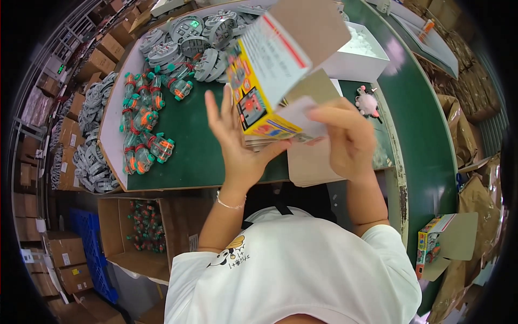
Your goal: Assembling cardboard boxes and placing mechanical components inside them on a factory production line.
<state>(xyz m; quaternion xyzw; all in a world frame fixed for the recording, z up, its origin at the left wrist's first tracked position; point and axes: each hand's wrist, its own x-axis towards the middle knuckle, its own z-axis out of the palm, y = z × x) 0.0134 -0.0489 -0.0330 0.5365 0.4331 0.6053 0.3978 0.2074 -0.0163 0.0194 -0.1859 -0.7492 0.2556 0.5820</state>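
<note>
A yellow printed cardboard box (272,121), its flaps standing up, is tilted in the air above the table's front edge. My left hand (243,154) holds its left and lower side, the thumb along the bottom edge and a finger stretched out apart from it. On the other side, my right hand (350,137) has its fingers bent at a pale end flap of the box; they are slightly blurred. Beneath the box lies a stack of flat brown cardboard (310,164), partly hidden by the box and hands.
Clear-bodied toys with orange and green parts (143,119) lie left on the green table (205,156). Grey round plastic pieces (189,35) are heaped behind. A white box (359,62) and a pink-white toy (367,102) are right. An open carton (116,229) stands below left.
</note>
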